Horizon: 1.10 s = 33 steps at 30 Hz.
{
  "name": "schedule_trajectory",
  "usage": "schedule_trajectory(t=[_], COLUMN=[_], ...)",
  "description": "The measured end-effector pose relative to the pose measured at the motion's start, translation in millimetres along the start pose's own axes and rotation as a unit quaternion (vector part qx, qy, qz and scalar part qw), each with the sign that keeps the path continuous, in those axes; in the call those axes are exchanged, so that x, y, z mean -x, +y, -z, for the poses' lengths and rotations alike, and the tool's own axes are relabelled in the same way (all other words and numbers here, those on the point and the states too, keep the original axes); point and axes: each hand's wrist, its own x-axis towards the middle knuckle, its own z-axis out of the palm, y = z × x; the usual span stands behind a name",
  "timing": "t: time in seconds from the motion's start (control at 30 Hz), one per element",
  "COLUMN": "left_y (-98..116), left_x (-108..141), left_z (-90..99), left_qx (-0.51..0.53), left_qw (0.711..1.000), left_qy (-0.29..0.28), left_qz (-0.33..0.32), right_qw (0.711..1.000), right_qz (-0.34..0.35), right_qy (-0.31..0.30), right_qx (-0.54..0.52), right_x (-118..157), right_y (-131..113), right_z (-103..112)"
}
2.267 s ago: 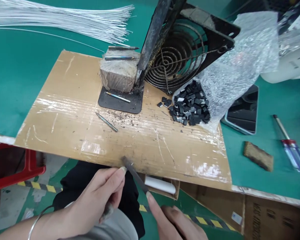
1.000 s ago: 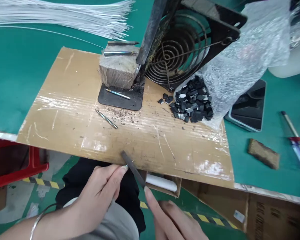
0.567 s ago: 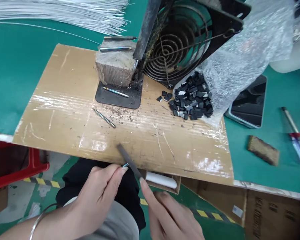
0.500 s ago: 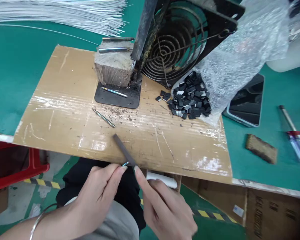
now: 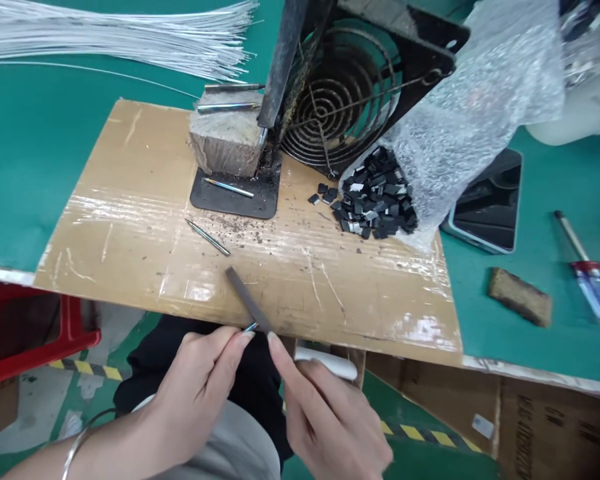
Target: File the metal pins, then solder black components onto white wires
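Observation:
My left hand [image 5: 200, 387] is closed on a thin shiny metal rod [image 5: 251, 327], whose end sticks out past the thumb. My right hand [image 5: 330, 407] grips a flat grey file [image 5: 245, 295], the index finger stretched along it. The file lies against the rod's end at the cardboard's front edge. Beyond them a pointed metal rod [image 5: 207, 237] rests on the cardboard [image 5: 145, 227]. Another rod [image 5: 229, 187] lies on a black plate [image 5: 235, 203], in front of a grey block [image 5: 227, 145] that carries two more.
Behind stands a black fan [image 5: 340, 93]. Small black parts [image 5: 375, 197] spill from a clear plastic bag [image 5: 460, 113]. On the right are a phone [image 5: 490, 207], a brown block [image 5: 520, 295] and a screwdriver [image 5: 587, 267]. White wires [image 5: 115, 30] lie at the back left.
The view has shifted slightly. Both hands keep nearly the same pose, with the file still touching the rod's end.

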Motion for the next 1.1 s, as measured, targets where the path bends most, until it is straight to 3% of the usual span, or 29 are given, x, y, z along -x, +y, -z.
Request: schedule_trajectory(t=[0.13, 0.33, 0.53, 0.67, 0.9, 1.1], left_y=[1, -2, 3, 7, 9, 6], left_x=[0, 3, 0, -2, -3, -5], left_z=[1.4, 1.0, 4.0, 6.8, 9.1, 8.4], left_qx=[0.009, 0.036, 0.086, 0.12, 0.14, 0.159], left_qw=[1.0, 0.999, 0.994, 0.99, 0.986, 0.982], left_qy=[-0.005, -0.006, -0.03, -0.047, -0.06, -0.067], left_qz=[-0.003, 0.03, 0.058, 0.064, 0.074, 0.079], right_qw=[1.0, 1.0, 0.999, 1.0, 1.0, 1.0], right_qz=[-0.03, 0.009, -0.032, 0.005, -0.013, 0.01], right_qy=[0.002, 0.004, 0.005, 0.012, 0.002, 0.014], right_qx=[-0.003, -0.003, 0.002, -0.004, -0.007, 0.009], right_x=[7, -6, 8, -3, 8, 1], right_y=[-2, 3, -1, 4, 4, 7], right_z=[6, -4, 6, -5, 2, -6])
